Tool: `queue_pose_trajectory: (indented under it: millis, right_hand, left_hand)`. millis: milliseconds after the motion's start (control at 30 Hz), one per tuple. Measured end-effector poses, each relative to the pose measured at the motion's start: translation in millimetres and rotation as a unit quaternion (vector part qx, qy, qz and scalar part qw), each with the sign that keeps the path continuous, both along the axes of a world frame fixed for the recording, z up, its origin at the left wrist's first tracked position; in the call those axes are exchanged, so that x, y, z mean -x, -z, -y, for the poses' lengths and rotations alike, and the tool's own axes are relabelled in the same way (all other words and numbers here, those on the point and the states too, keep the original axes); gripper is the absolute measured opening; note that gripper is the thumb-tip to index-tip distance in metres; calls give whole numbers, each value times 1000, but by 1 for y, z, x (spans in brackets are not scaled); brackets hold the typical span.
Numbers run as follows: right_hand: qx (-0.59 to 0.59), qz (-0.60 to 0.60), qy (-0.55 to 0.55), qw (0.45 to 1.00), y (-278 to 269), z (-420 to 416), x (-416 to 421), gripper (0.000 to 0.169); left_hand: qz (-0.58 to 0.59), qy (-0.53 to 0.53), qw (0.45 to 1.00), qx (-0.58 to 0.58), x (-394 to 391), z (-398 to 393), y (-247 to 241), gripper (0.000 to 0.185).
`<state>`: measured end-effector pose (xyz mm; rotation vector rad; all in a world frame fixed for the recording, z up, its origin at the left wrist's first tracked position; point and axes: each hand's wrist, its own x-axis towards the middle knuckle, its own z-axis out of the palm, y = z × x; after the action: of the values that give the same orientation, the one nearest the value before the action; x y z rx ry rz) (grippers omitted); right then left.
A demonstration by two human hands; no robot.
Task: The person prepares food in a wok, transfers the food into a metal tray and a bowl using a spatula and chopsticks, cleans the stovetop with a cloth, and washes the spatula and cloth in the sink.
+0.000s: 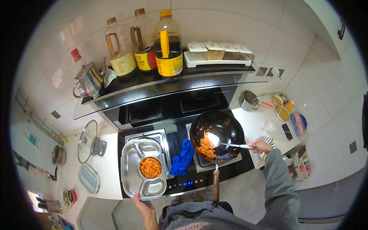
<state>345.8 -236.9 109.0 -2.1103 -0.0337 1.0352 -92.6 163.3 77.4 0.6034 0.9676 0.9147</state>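
My left hand (pixel 145 207) grips the near edge of a divided stainless steel tray (pixel 130 166), held over the left side of the stove. Shredded carrot (pixel 150 168) fills the tray's round compartment; its other compartments look bare. My right hand (pixel 260 145) is shut on the handle of a metal spatula or ladle (pixel 230 145), whose bright head lies in a black wok (pixel 227 125). More shredded carrot (pixel 206 146) lies in the wok's left part, beside that head. The wok's wooden handle (pixel 216 186) points towards me. A crumpled blue cloth (pixel 182 158) lies between tray and wok.
A glass lid (pixel 87 141) stands upright at the left, behind a lidded container (pixel 89 178). Sauce bottles (pixel 169 46), a steel kettle (pixel 90 80) and a seasoning box (pixel 218 59) stand on the range hood. Right counter: a steel pot (pixel 249 101), bowls (pixel 283 113), a phone (pixel 287 132) and chopsticks (pixel 262 160).
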Motion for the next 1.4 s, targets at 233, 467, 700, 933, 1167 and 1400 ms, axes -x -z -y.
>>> queue_pose_trajectory:
  millis: [233,467,700,933,1167,1400]
  right_hand:
    - [-122,-1,107,987,31,-3,34,32]
    - [-138,-48,126,981,39,-36,58,34]
    - [-255,-122,181,942,28,-33,88,36]
    - [-221,19,209,952,-75,-31,149,37]
    - [-212,114,187,952,-104,-45,236,39]
    - [-66,473,26,878,-102,-60,288,33]
  left_hand:
    - [6,23,1000,9,-7,-2,5,41]
    - [15,67,998,-12,-19,6,13,53]
    - [24,131,991,-13,-44,2,16,55]
    - [20,144,989,-5,-85,16,20,43]
    - [35,173,984,16,-122,35,18,49]
    - [46,204,978,17,-142,49,8,53]
